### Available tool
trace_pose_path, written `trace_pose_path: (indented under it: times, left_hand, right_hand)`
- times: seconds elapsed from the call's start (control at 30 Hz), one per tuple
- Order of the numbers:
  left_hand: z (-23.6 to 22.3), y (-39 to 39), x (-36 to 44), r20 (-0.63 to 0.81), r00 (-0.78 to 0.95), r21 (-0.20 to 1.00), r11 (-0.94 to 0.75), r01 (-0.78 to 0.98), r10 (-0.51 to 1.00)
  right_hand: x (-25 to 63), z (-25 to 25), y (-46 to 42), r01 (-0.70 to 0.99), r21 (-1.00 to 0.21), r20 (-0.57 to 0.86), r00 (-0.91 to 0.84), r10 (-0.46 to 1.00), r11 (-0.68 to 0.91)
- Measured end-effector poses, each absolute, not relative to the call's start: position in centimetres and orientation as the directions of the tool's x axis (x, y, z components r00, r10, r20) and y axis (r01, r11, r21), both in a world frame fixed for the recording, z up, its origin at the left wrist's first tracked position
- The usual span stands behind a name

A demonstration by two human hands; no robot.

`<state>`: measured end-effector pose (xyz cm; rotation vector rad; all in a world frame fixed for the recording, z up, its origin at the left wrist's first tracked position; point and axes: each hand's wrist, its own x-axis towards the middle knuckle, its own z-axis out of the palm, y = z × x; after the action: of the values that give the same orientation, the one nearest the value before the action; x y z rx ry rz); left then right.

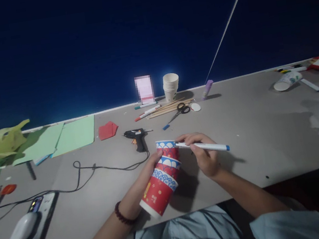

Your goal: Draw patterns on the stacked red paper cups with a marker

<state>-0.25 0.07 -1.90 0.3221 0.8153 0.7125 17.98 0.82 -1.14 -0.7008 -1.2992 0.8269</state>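
Note:
A stack of red paper cups (160, 179) with blue-and-white scale bands lies tilted, its mouth pointing away from me, held over the near edge of the grey table (257, 128). My left hand (152, 165) is wrapped round the stack from the left side. My right hand (201, 154) pinches a white marker with a blue cap (204, 146), whose tip touches the rim of the top cup.
A black glue gun (136, 136) with its cable lies just beyond the cups. Farther back are scissors (180, 111), wooden sticks, markers and stacked white cups (170, 86). Green paper sheets (68, 136) lie at the left, a power strip (28, 227) near left, another cup (287, 80) far right.

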Motion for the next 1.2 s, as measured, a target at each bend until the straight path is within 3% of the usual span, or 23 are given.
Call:
trace_pose_path:
  times: [1.2]
  left_hand:
    - [-1.57, -0.05, -0.25, -0.563, 0.454, 0.519, 0.723, -0.455, 0.690]
  right_hand:
    - [17.70, -1.24, 0.93, -0.177, -0.808, 0.549, 0.119, 0.827, 0.562]
